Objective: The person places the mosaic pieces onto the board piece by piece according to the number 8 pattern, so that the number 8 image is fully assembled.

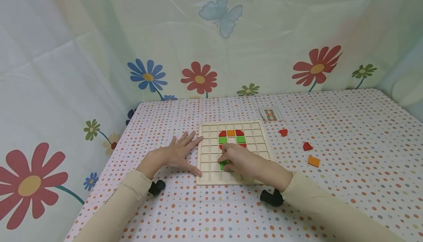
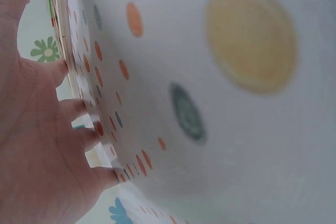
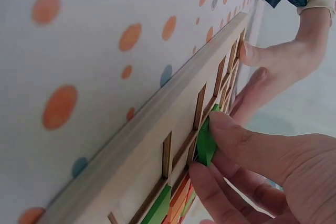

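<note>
A light wooden grid board (image 1: 211,182) lies on the table. Near its front, my right hand (image 1: 242,161) pinches a green square tile (image 3: 206,142) between thumb and fingers, tilted against the grid in the right wrist view. Farther back in the grid sit red rounded pieces (image 1: 239,133), an orange tile (image 1: 230,133) and green tiles (image 1: 241,139). The right hand covers part of the pattern. My left hand (image 1: 180,154) is spread at the board's left side, its thumb and a fingertip touching the edge.
Right of the board lie two loose red pieces (image 1: 307,146) and an orange tile (image 1: 314,161). Behind it is a printed pattern card (image 1: 277,114). A dotted cloth (image 1: 198,216) covers the table, with a flowered curtain (image 1: 271,51) behind.
</note>
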A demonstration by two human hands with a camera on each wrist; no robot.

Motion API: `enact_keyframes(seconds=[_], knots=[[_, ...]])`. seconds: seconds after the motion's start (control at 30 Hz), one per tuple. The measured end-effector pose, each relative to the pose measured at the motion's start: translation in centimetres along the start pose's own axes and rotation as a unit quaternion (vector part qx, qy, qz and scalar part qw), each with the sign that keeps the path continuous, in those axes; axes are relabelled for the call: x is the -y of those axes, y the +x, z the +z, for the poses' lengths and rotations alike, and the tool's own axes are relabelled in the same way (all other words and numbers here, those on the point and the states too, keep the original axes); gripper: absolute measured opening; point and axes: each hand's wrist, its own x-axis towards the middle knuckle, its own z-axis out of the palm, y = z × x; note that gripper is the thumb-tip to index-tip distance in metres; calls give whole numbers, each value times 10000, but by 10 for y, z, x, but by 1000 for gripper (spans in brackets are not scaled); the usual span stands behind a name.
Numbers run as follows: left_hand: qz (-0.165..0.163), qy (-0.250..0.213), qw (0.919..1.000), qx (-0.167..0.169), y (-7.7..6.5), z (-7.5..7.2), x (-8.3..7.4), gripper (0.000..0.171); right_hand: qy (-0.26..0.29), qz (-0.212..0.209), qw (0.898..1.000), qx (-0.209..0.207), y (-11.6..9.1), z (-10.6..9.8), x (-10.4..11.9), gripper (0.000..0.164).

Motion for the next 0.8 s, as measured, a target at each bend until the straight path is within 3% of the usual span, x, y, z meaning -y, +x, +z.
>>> enact_keyframes(seconds=[0.23, 0.63, 0.8], knots=[[14, -17, 10000, 6, -1, -1, 0, 123, 64, 99, 9999, -67, 0, 0, 0, 23], [2, 56, 10000, 19, 0, -1, -1, 123, -76, -75, 9999, -40, 0, -1, 1, 24], [15, 40, 10000, 9, 0, -1, -1, 123, -154, 111, 9998, -65, -1, -1, 4, 22]])
